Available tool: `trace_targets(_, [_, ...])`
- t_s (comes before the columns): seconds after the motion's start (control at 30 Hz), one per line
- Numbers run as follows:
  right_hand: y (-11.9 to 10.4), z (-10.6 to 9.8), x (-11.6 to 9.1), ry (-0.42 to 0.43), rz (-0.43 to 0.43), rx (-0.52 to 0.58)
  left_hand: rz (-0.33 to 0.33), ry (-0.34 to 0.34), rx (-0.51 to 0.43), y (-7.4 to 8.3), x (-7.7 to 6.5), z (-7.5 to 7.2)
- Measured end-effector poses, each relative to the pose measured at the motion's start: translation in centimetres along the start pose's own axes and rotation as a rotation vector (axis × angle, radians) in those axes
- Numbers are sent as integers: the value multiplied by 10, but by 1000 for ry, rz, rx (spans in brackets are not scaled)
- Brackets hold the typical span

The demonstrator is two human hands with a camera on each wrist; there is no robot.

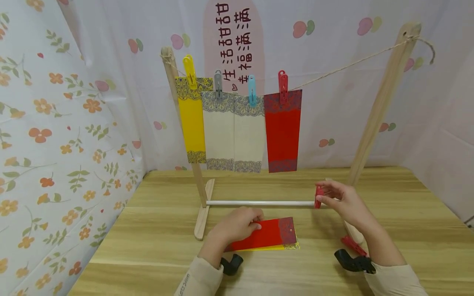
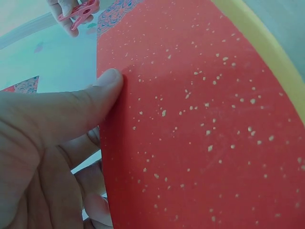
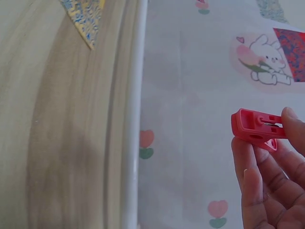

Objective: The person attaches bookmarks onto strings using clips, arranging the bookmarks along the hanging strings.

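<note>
My left hand [image 1: 238, 225] pinches a red paper strip [image 1: 268, 234] with a patterned end, thumb on its gold-flecked face in the left wrist view. Under it shows the edge of a yellow strip [image 1: 292, 246]; whether the hand grips that too I cannot tell. Between thumb and fingers, my right hand [image 1: 342, 201] holds a red clothespin [image 3: 257, 125] near the rack's right side. Higher up, a yellow strip [image 1: 192, 127], two cream strips [image 1: 219, 135] and a red strip [image 1: 282, 139] hang from a string by clothespins.
A wooden rack post [image 1: 381, 107] rises on each side, with the string [image 1: 344, 68] tied between them. A white rod [image 1: 259, 203] joins their feet. Another red clothespin [image 1: 353, 246] lies by my right wrist. Patterned cloth [image 1: 314, 53] stands behind the wooden table [image 1: 148, 246].
</note>
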State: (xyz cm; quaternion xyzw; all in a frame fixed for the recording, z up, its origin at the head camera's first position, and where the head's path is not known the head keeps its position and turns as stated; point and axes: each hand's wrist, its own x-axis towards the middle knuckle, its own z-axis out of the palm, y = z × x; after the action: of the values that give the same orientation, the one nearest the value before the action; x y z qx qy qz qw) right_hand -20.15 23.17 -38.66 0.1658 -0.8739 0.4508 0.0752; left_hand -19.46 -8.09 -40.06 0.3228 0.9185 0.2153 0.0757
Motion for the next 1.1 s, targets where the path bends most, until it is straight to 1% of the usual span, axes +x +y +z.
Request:
trace_targets(0.17, [-8, -3, -2, 19, -24, -5, 13, 16, 12, 3, 0, -4])
trace_targets(0.33, [-17, -5, -6, 40, -29, -14, -3, 33, 20, 5, 2, -8])
trace_targets(0.43, [-22, -7, -8, 51, -40, -18, -6, 54, 25, 7, 3, -11])
trace_targets(0.7, [-35, -10, -10, 112, -122, -7, 28, 80, 20, 15, 7, -21])
trace_targets(0.93, [-46, -15, -11, 167, -165, 20, 64, 106, -12, 21, 13, -28])
trace_targets(1.0, [-50, -17, -9, 176, -180, 39, 73, 121, -13, 23, 15, -29])
trace_targets(1.1, [-55, -20, -5, 191, -228, 67, 81, 153, -7, 26, 17, -32])
